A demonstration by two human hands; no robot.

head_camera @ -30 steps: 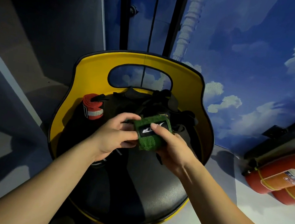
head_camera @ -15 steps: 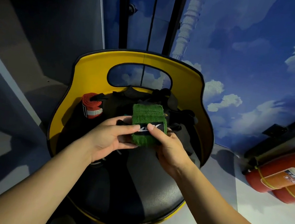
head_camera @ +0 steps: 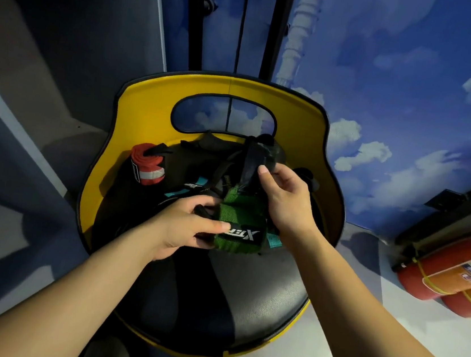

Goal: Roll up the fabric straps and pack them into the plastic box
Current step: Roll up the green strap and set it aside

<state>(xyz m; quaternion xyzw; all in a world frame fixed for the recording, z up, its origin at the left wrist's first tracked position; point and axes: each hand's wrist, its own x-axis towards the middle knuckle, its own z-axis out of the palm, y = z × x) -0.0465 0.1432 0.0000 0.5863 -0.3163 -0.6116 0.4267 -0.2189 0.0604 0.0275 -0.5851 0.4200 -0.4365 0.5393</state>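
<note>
The yellow chair (head_camera: 132,142) fills frame centre. Above its seat, the left hand (head_camera: 180,228) grips the green strap (head_camera: 233,234), a soft, light roll; the right hand (head_camera: 282,196) pinches its black tail (head_camera: 252,162). Grip the roll's flat sides to prevent unwinding.

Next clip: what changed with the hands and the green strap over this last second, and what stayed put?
The right hand let go of the green strap roll and rose, now pinching the strap's dark loose end pulled up from it. The left hand kept hold of the roll, which dropped slightly toward the seat. The red rolled strap and the yellow chair did not move.
</note>
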